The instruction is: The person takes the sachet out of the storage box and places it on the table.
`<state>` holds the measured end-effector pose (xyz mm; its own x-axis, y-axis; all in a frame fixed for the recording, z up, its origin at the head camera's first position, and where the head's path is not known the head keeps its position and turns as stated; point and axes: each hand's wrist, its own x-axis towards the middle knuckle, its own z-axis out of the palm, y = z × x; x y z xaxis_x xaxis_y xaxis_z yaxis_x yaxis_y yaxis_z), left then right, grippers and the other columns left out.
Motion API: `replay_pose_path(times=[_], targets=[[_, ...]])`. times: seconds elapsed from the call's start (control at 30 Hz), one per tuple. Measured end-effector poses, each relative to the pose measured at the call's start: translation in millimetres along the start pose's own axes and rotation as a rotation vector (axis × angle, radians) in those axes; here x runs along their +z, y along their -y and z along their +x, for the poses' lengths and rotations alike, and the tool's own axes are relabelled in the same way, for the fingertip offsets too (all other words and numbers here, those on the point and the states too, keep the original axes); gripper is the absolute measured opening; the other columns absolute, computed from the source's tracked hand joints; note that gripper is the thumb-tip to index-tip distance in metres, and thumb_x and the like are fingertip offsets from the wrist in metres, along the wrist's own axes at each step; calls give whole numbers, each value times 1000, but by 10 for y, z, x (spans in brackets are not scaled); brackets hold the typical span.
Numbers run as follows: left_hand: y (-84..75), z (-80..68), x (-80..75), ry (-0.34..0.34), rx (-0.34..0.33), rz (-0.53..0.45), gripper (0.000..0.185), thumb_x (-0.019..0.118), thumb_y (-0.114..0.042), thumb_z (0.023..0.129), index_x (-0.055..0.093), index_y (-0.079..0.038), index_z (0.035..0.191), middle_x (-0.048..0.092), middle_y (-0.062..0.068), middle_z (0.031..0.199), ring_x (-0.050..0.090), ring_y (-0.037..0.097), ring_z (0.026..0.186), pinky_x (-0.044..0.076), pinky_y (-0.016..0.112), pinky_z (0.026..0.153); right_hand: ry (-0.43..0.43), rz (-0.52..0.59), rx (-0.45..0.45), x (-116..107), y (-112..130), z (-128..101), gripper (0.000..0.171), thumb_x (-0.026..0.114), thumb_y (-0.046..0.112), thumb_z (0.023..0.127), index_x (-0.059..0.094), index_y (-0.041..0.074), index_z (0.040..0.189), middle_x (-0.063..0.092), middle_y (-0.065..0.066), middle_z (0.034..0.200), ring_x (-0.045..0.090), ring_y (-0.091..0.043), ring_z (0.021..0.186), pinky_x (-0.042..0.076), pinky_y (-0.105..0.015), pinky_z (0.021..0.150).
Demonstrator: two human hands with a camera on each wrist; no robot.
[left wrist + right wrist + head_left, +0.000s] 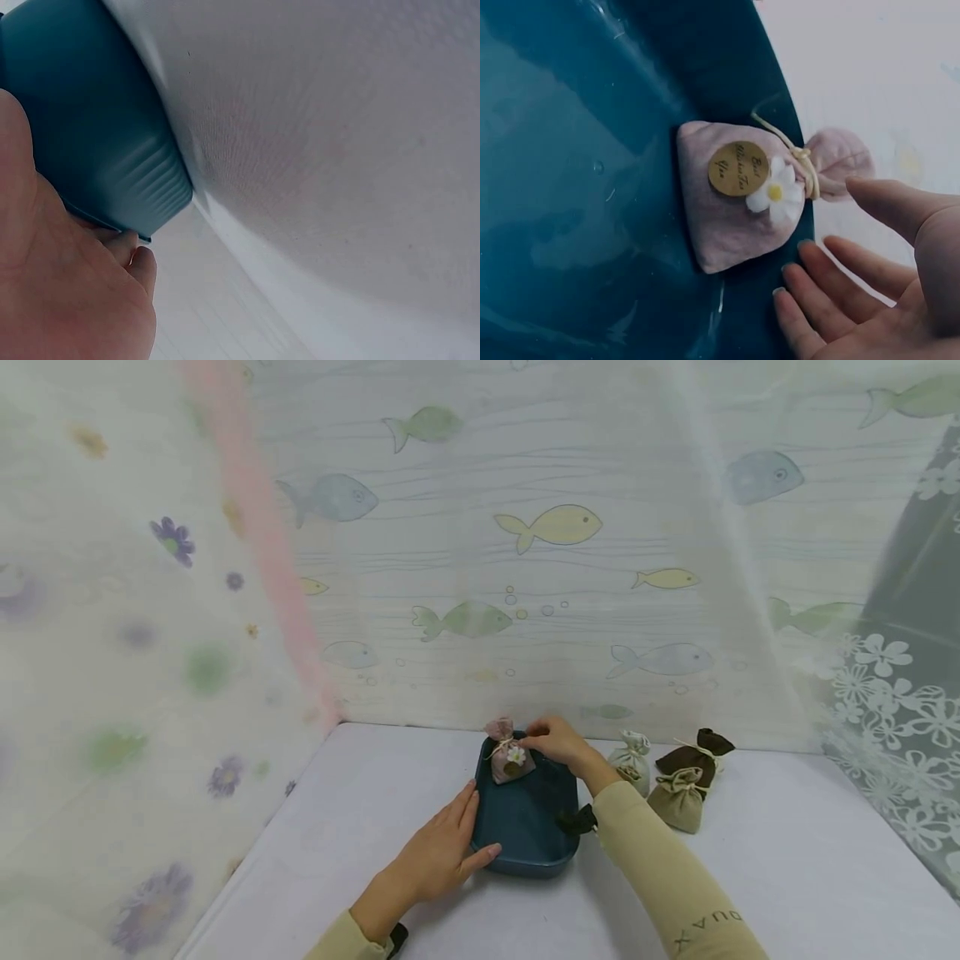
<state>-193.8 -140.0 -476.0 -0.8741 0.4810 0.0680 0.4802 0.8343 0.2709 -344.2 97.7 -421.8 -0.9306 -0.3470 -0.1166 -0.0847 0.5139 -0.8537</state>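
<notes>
A pink cloth pouch [512,763] leans at the far left end of a dark blue tray [517,827], its tied neck standing over the rim. A white daisy [775,190] and a round brown label [738,169] decorate its front. My right hand [558,742] is at the tray's far edge beside the pouch; the right wrist view has the thumb tip right at the pouch's neck and the fingers spread apart below it. With fingers straight along the tray's left side and thumb at its near left corner, my left hand [438,852] touches the tray.
Right of the tray, on the white tabletop [787,843], are a pale green pouch [632,760], a dark brown pouch [690,758] and an olive pouch [678,800]. Behind the table hangs a fish-print curtain [465,685]; a flower-print one [187,735] hangs at the left.
</notes>
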Motion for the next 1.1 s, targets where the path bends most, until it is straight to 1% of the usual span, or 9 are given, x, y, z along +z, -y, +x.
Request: replay_pose_path(times=[0.17, 0.33, 0.6, 0.7, 0.77, 0.87, 1.0, 1.1], targets=[[-14, 2, 2, 0, 2, -3, 94, 30, -69, 104, 19, 5, 161, 6, 18, 171, 20, 32, 155, 30, 49, 121, 48, -20, -2, 26, 10, 4, 53, 62, 27, 103, 53, -4, 144, 53, -24, 145, 50, -42, 134, 44, -54, 109], [-16, 0, 17, -1, 5, 1, 95, 28, -70, 104, 19, 6, 161, 7, 18, 171, 20, 32, 155, 30, 48, 121, 82, -25, -36, 76, 5, 31, 52, 64, 24, 102, 54, -5, 143, 54, -24, 145, 49, -42, 136, 42, -55, 110], [-13, -1, 14, 1, -6, -8, 95, 29, -70, 103, 18, 5, 161, 5, 17, 171, 19, 31, 156, 30, 49, 121, 97, -6, -62, 105, 12, 65, 54, 68, 20, 99, 54, -8, 142, 55, -26, 143, 51, -43, 134, 43, -56, 109], [-16, -4, 7, 2, -6, -8, 95, 29, -70, 103, 18, 5, 161, 6, 17, 171, 19, 31, 156, 29, 49, 121, 94, -15, -72, 120, -13, 72, 52, 69, 17, 97, 55, -8, 140, 58, -26, 138, 54, -42, 129, 47, -55, 106], [-17, -6, 5, 3, -6, -5, 95, 28, -70, 103, 18, 5, 161, 6, 18, 171, 19, 31, 156, 29, 48, 121, 91, -24, -65, 134, -21, 69, 48, 70, 16, 97, 58, -7, 137, 60, -25, 135, 57, -40, 125, 48, -53, 104], [-13, -6, 12, 2, -6, 0, 95, 28, -70, 103, 18, 5, 161, 6, 17, 171, 19, 31, 156, 29, 48, 121, 81, -47, -61, 144, -17, 56, 37, 69, 16, 96, 64, -4, 128, 64, -21, 129, 60, -37, 119, 51, -51, 99], [-8, -2, 18, -2, -3, -2, 95, 28, -70, 103, 18, 4, 162, 5, 17, 171, 19, 31, 156, 29, 49, 121, 60, -42, -83, 146, 0, 37, 22, 67, 12, 96, 70, -3, 111, 68, -20, 120, 64, -33, 109, 53, -47, 91], [-6, -1, 16, -5, -1, -6, 95, 29, -70, 103, 17, 5, 162, 5, 17, 171, 19, 31, 156, 29, 49, 121, 38, -34, -99, 148, 5, 34, 15, 69, 10, 94, 70, -3, 101, 70, -18, 111, 64, -28, 99, 53, -42, 83]])
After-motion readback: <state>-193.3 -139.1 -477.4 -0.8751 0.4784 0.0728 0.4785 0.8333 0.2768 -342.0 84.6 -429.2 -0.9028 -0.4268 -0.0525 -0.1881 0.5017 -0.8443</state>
